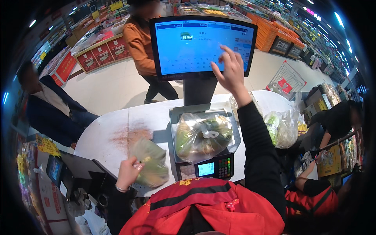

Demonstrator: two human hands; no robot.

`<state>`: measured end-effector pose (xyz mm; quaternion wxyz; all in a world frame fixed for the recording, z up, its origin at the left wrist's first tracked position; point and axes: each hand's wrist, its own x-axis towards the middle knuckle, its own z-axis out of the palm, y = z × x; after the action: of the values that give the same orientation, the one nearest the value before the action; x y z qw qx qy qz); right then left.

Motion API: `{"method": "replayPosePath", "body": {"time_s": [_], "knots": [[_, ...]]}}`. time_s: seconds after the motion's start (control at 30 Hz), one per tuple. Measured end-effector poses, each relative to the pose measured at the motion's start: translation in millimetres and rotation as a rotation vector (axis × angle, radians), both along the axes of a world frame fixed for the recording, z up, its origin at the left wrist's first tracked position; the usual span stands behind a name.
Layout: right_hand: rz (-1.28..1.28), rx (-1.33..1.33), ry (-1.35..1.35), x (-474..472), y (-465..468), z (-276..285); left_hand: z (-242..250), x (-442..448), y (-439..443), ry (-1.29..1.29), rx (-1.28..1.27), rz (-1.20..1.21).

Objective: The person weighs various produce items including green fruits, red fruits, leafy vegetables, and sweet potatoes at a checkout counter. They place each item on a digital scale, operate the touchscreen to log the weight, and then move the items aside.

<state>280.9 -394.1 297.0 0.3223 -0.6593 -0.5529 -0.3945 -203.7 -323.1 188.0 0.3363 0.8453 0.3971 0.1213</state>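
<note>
My left hand grips a plastic bag of green produce, somewhat blurred, over the white counter. My right hand is raised in front of the blue touchscreen monitor, its fingers spread and holding nothing; whether a fingertip touches the glass I cannot tell. Below the screen, a knotted clear bag of green and pale vegetables rests on the metal pan of a digital scale. The scale's display and keypad face me.
More bagged vegetables lie on the counter's right side. Beyond the counter are a person in an orange top, a seated person in a dark jacket and a shopping cart. A co-worker's arms show at right.
</note>
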Motion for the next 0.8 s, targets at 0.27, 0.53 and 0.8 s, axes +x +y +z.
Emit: {"method": "replayPosePath", "body": {"time_s": [0.27,0.53,0.8], "knots": [[-0.384,-0.02,1.086,-25.7,-210.0,-281.8,8.4,17.8,-49.6,-0.012,-0.045,-0.352],[-0.356,-0.358,1.211,-42.6,-252.5,-404.3,-13.1,25.1,-58.9,-0.123,-0.048,-0.129],[-0.069,-0.196,1.015,-10.6,-262.9,-265.4,-30.5,20.7,-70.1,-0.196,0.022,-0.046]]}}
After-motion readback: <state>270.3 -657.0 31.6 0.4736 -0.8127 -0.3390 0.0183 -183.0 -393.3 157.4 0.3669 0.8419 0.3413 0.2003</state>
